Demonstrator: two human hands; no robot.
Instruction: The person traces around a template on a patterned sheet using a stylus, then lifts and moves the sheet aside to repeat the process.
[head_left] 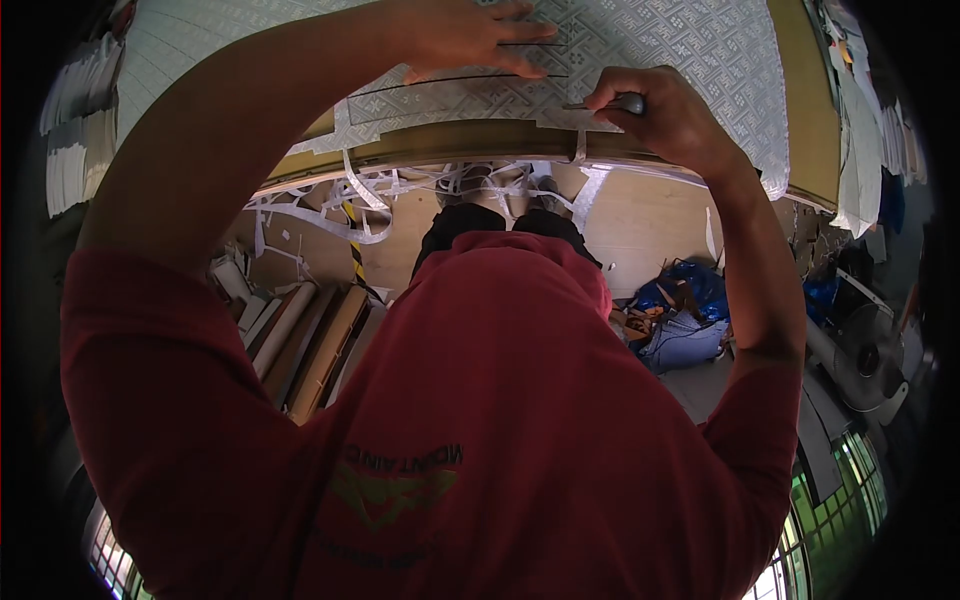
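A pale sheet with a raised geometric pattern (pixel 690 60) covers the work table (pixel 440 143). My left hand (pixel 470 38) lies flat on the sheet with its fingers spread. Thin dark lines (pixel 455 80) run across the sheet beside and beneath those fingers. To the right, close to the sheet's near edge, my right hand (pixel 655 112) is closed around a knife (pixel 630 103). The knife's rounded dark-grey end shows at the palm, and a thin tip points left over the sheet. Narrow white strips (pixel 365 190) hang from the near edge of the table.
Tangled white offcuts lie on the wooden floor (pixel 640 215) around my feet. Rolls and long boards (pixel 310 340) stand at the left. Blue bags (pixel 690 310) and a fan (pixel 870 350) are on the right. Stacked papers (pixel 80 160) line the far left.
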